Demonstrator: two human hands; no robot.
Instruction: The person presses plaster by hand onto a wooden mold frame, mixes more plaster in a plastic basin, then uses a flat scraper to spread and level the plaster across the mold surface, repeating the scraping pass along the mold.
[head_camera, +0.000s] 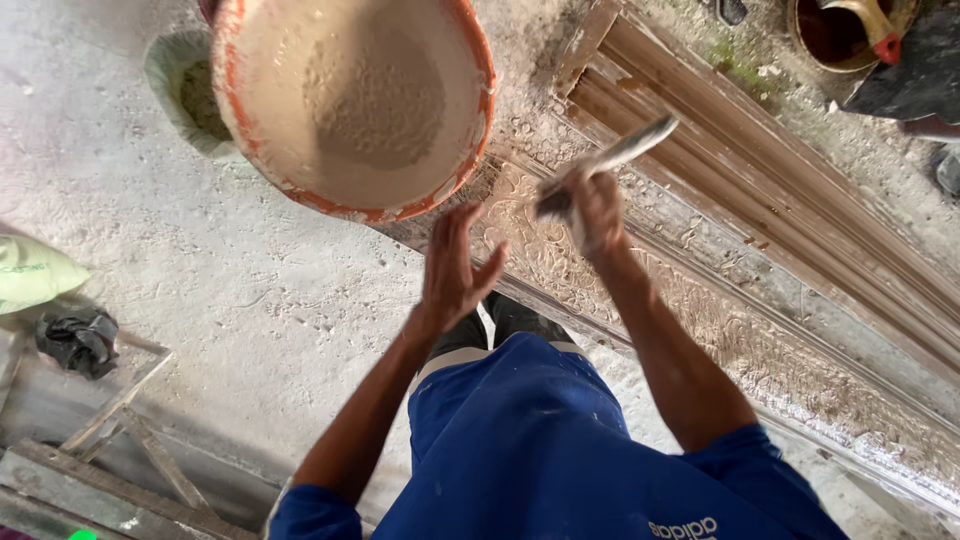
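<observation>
My right hand (598, 208) grips a paint-smeared brush (612, 160) whose pale tip points up and to the right, over a long carved moulding (700, 300) with a raised ornament pattern. My left hand (455, 265) is open with fingers spread, held just under the rim of a big orange basin (355, 100) coated in pale plaster mix. The basin sits on the dusty concrete floor, with a grainy heap at its middle. I wear blue clothing, seen at the bottom.
Brown ribbed mouldings (780, 180) run diagonally at the right. A wooden frame (120, 440) lies at the lower left beside a black rag (78, 342) and a green sack (30, 272). A round brown container (845, 35) stands at the top right.
</observation>
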